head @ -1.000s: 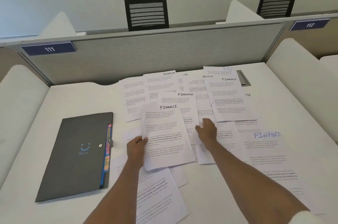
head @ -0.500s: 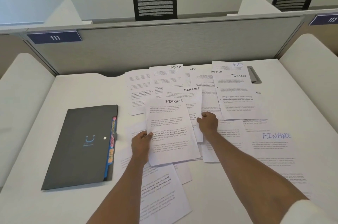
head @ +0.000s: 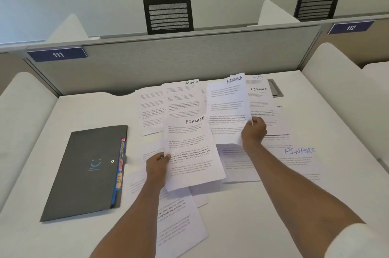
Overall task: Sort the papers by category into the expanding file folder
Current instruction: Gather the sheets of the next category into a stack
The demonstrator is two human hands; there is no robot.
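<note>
On the white desk (head: 273, 215), the grey expanding folder (head: 84, 173) lies closed at nine o'clock from your left hand (head: 156, 165), which pinches one FINANCE sheet (head: 189, 152) extending toward one o'clock; your right hand (head: 253, 131) pinches a second FINANCE sheet (head: 227, 110) extending toward eleven.

**Two bare forearms, one white sleeve**

The person's two arms are seen from above, from the head-worn camera. The left forearm (head: 130, 215) is uncovered from the bottom edge of the view up to the left hand (head: 156, 166). The right forearm (head: 294, 180) is also uncovered as far as the right hand (head: 253, 131). A plain white sleeve (head: 362, 241), slightly blurred, covers the right arm above the elbow.
</note>
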